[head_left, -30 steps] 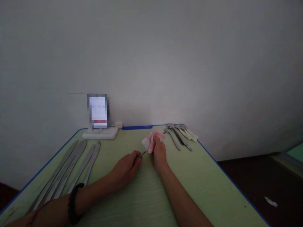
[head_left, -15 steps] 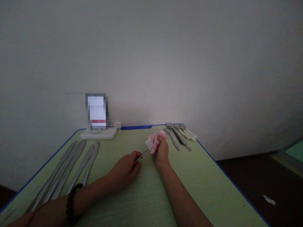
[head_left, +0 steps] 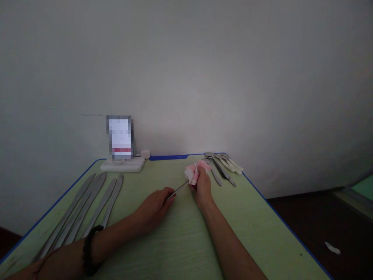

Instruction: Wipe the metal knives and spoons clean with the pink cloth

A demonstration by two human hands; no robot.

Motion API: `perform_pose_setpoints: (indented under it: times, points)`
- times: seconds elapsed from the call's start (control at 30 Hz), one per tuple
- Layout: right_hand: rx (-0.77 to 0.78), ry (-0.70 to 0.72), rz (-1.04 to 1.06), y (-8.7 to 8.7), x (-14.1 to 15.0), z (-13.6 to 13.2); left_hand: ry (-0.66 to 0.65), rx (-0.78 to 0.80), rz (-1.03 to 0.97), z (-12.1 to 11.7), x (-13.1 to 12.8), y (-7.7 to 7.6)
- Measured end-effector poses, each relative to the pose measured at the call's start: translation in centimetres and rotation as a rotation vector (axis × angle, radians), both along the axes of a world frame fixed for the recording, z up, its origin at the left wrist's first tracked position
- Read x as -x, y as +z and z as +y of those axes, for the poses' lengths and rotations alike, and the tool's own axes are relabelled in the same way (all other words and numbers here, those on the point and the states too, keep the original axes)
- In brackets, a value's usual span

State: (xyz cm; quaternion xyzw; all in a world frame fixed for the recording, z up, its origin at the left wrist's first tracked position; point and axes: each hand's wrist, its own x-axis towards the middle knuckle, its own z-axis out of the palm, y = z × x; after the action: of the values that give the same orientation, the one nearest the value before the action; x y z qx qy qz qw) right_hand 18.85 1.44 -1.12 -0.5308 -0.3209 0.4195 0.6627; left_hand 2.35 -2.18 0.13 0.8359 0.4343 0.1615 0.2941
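My left hand (head_left: 160, 204) is closed round one end of a slim metal piece of cutlery (head_left: 179, 189), just above the table. The other end runs into a crumpled pink-and-white cloth (head_left: 192, 175), which hides it, so its exact kind cannot be made out. My right hand (head_left: 203, 186) pinches that cloth around the metal. Beyond my right hand lies a group of spoons and other cutlery (head_left: 215, 171), some with white handles (head_left: 233, 165). Left of my left forearm, several table knives (head_left: 78, 210) lie side by side, partly covered by the arm.
A lit phone (head_left: 121, 137) with a blurred screen stands on a white base (head_left: 124, 165) at the back left. Beside it sits a small white plug (head_left: 145, 154). The green table (head_left: 180, 252) has a blue edge and meets the wall. A white scrap (head_left: 332, 248) lies on the dark floor.
My right hand and the cloth have slid a little to the right, away from my left hand. More of the metal shaft shows between them. My left hand has hardly moved.
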Motion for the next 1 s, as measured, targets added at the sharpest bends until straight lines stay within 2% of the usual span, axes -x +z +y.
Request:
perform_pose_setpoints:
  times: [0.13, 0.23, 0.4, 0.73, 1.0]
  points:
    - [0.076, 0.099, -0.001, 0.6, 0.6, -0.5, 0.006, 0.012, -0.027, 0.1, 0.0, 0.0]
    - [0.089, 0.178, -0.17, 0.6, 1.2, -0.9, 0.015, 0.019, -0.053, 0.2, -0.1, -0.2]
    - [0.026, 0.214, -0.385, 0.2, 1.7, -1.1, 0.015, 0.025, -0.072, 0.4, -0.1, -0.4]
    - [0.027, 0.235, -0.343, 0.3, 1.6, -1.0, 0.007, 0.035, -0.061, 0.3, -0.2, -0.1]
    - [-0.014, 0.206, -0.444, 0.1, 1.6, -1.2, 0.0, 0.028, -0.059, 0.3, -0.1, 0.0]
